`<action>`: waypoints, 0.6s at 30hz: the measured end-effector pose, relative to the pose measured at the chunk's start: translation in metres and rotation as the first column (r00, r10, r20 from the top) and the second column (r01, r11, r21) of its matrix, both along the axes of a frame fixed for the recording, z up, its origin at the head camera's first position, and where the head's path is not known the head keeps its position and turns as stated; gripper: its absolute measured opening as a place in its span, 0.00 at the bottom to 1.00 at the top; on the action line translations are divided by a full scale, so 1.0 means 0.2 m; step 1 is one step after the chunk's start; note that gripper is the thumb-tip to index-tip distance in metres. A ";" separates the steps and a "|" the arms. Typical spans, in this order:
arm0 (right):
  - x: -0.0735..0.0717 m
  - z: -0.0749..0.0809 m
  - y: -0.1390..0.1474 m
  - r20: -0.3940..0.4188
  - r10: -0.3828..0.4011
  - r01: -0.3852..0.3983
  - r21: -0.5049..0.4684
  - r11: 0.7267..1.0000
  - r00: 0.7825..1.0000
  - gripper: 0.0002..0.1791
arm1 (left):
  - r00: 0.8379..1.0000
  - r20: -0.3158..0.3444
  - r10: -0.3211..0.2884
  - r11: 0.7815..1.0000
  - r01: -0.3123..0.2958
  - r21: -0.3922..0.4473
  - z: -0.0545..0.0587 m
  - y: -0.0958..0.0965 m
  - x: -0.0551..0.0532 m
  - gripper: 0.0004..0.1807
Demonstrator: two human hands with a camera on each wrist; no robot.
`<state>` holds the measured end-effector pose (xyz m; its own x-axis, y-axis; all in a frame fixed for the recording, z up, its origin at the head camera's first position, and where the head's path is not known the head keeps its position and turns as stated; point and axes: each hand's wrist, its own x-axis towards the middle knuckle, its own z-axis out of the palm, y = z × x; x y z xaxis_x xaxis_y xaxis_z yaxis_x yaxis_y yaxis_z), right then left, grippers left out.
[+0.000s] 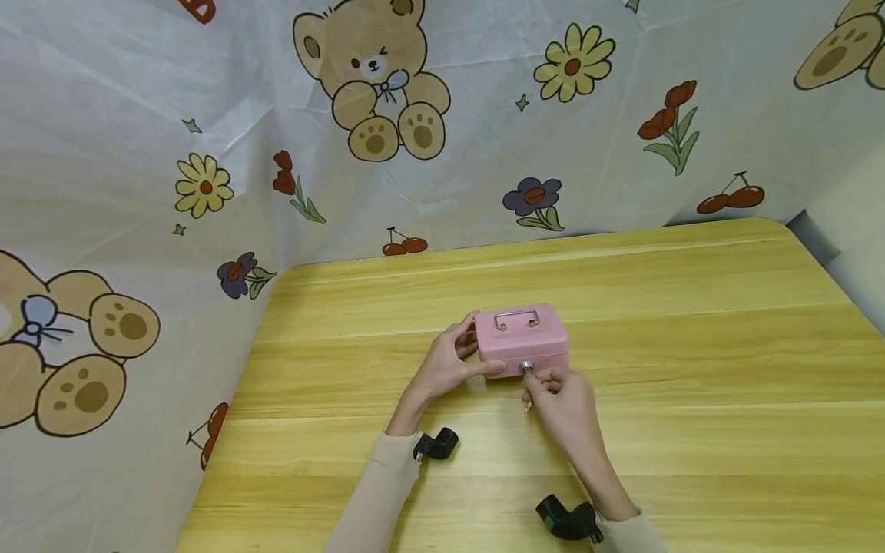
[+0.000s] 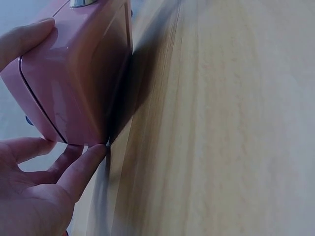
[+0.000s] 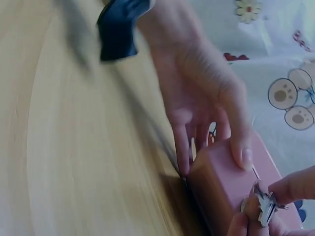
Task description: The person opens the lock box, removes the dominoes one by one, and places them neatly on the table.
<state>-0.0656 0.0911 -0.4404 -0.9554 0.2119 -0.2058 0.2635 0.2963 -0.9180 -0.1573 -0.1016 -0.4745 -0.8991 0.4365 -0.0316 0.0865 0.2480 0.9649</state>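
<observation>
Wood-grain table (image 1: 691,346), bear-print cloth (image 1: 470,192), and a pink box (image 1: 522,339) between two hands

Head view: a red letter, apparently B (image 1: 200,9), is cut off at the cloth's top edge. Mid-table, the glossy, round-cornered box has a wire handle (image 1: 516,316). The left hand (image 1: 448,361) clamps its left side, thumb on the front; the right hand (image 1: 568,405) pinches a key at the round silver lock (image 1: 527,367).

Left wrist view: spread fingers grip the box, which appears tilted, front edge raised.

Right wrist view: fingertips close on shiny metal keys (image 3: 267,207); how far in, I cannot tell.
</observation>
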 end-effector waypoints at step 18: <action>0.00 -0.02 0.01 0.162 -0.035 0.119 -0.546 0.829 0.986 0.13 | 1.000 -0.015 -0.010 1.000 0.010 0.002 0.00 0.00 0.00 0.57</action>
<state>-0.0648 0.0933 -0.4443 -0.8934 0.0944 -0.4393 0.4005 -0.2760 -0.8737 -0.1577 -0.1025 -0.4750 -0.8951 0.4455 -0.0175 0.1032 0.2452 0.9640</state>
